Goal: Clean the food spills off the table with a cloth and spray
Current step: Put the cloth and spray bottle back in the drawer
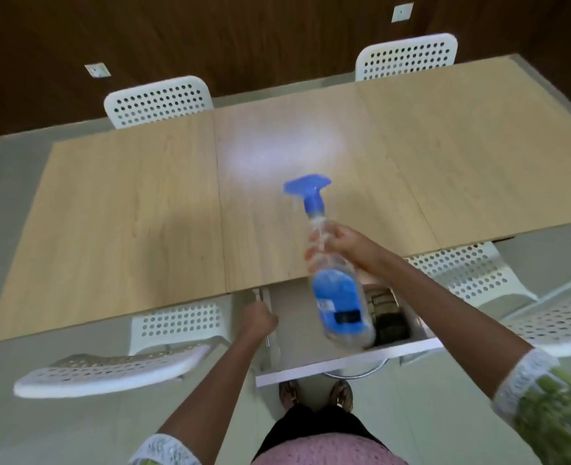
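At the far left a white perforated chair (109, 367) stands pulled back from the near edge of the wooden table (126, 213), with a second chair (180, 325) tucked under the edge just beyond it. Next comes the left hand (260, 319), curled into a fist at the left side of an open white drawer (348, 359) that juts out from under the table's near edge; whether it grasps the drawer's edge or a thin metal rod there cannot be told. Inside the drawer, toward its right end, lie dark, blocky items (390, 317), too blurred to identify, while the rest of its pale floor shows bare. Above the drawer the right hand (336, 245) wraps its fingers round the neck of a clear spray bottle (336, 293), held tilted in the air with its blue trigger head (307, 187) pointing away over the tabletop; the bottle carries a blue label and its contents cannot be made out. A pale glare (284, 149) sits on the table beyond the nozzle. Further right, two more white chairs (468, 273) stand by the table.
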